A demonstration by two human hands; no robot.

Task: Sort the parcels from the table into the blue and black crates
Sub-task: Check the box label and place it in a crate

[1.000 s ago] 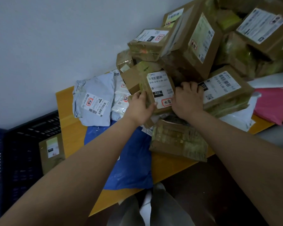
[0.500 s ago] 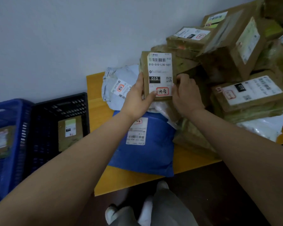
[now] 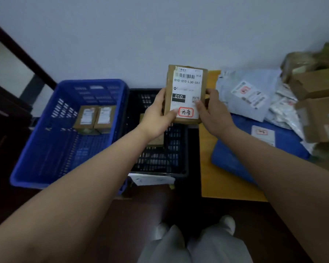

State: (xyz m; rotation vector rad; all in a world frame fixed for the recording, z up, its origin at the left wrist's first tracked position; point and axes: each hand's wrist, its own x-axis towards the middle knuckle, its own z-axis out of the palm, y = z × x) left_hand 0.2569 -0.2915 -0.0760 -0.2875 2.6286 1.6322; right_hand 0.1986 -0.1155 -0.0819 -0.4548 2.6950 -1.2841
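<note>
Above the black crate (image 3: 180,149), at its far right corner, I hold a brown cardboard parcel (image 3: 185,93) upright between both hands, its white label facing me. My left hand (image 3: 156,118) grips the parcel's left edge, thumb curled across the lower front beside the red stamp, the other fingers hidden behind the box. My right hand (image 3: 213,114) pinches the right edge, thumb pressed on the label's lower right, fingers wrapped round the back. The parcel hangs clear of the crate and of the counter (image 3: 220,183) to the right. One brown parcel lies in the black crate, mostly hidden under my left wrist. In the blue crate (image 3: 46,149) to the left sit two small brown boxes (image 3: 95,118) side by side. On the counter lie a blue mailer (image 3: 235,158), a grey mailer (image 3: 247,93) and blurred brown boxes (image 3: 315,86) at far right.
</note>
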